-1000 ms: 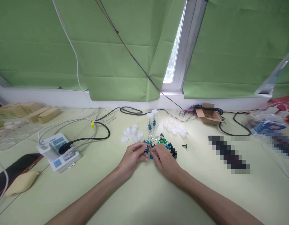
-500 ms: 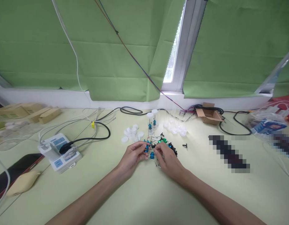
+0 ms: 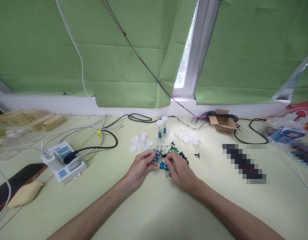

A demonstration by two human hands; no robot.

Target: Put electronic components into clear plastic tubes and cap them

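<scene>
My left hand (image 3: 143, 163) is closed, thumb and fingertips pinching a small blue metal part (image 3: 156, 157). My right hand (image 3: 180, 169) is closed too, its fingertips pressed together just right of that part. What they hold is hidden; a thin silvery rod seems to run between the two hands. Below the gap between them, another blue metal part (image 3: 162, 165) rests on the table. Around and behind my right hand lies a pile of thin metal rods, black pieces (image 3: 183, 155) and green pieces (image 3: 176, 149).
Two clear tubes with white caps (image 3: 160, 122) stand behind the pile, blue parts inside. White caps (image 3: 141, 140) lie to their left, more translucent pieces (image 3: 191, 137) to their right. A power strip (image 3: 66, 163) with cables is at left, an open cardboard box (image 3: 223, 125) at back right.
My right hand has shifted very slightly, and more blue metal shows beside its fingertips. My left hand keeps its hold on the blue part, almost still.
</scene>
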